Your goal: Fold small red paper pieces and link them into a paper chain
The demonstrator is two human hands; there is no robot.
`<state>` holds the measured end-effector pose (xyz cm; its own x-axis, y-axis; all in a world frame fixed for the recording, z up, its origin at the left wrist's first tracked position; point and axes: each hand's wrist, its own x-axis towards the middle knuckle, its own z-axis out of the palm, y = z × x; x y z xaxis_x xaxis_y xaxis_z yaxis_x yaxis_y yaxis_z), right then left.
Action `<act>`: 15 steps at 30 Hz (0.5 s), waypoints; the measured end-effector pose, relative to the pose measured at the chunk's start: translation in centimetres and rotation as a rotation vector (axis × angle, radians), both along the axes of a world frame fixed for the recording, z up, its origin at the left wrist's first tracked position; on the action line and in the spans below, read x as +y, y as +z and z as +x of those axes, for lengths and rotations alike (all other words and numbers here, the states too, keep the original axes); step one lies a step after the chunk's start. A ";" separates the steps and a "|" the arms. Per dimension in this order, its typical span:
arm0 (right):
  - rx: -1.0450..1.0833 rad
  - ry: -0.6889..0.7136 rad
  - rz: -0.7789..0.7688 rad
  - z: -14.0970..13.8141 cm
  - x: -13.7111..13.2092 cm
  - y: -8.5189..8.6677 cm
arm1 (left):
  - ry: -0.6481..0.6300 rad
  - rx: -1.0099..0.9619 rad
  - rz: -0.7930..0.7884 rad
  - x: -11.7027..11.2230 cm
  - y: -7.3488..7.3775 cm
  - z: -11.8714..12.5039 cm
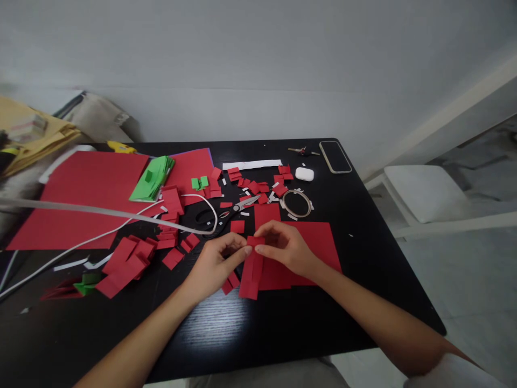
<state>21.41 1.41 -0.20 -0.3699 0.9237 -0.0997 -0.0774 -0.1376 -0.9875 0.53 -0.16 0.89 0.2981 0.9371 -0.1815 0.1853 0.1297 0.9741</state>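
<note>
My left hand [218, 261] and my right hand [285, 248] meet near the middle of the table. Both pinch the upper end of a red paper strip [252, 275], one hand at each side. The strip hangs toward me over larger red paper sheets [311, 245]; whether its lower end touches them I cannot tell. Just beyond my left hand lie a small red paper square [237, 226] and black-handled scissors [246, 203]. Several folded red paper pieces [262, 187] and white scraps are scattered farther back.
On the black table [323, 328] are a roll of tape [297, 203], a white earbud case [304, 174], keys [302, 151] and a phone [335, 157]. To the left, a white cable [121, 218] crosses red sheets near a green paper stack [151, 180]. A white stool [424, 191] stands right.
</note>
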 end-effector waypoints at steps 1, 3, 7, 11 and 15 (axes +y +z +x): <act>-0.018 0.004 0.015 0.0 -0.1 0.0 | 0.005 -0.002 0.002 0.0 0.0 0.0; -0.063 0.002 0.045 -0.1 -0.2 -0.1 | 0.018 -0.003 0.012 0.0 -0.1 0.0; -0.124 -0.021 0.055 -0.2 -0.3 -0.3 | 0.061 0.013 0.063 -0.2 -0.3 0.0; -0.137 -0.006 0.036 -0.2 -0.3 -0.5 | 0.089 0.065 0.140 -0.4 -0.5 0.0; -0.173 0.008 0.063 -0.2 -0.3 -0.5 | 0.119 0.090 0.217 -0.5 -0.6 0.0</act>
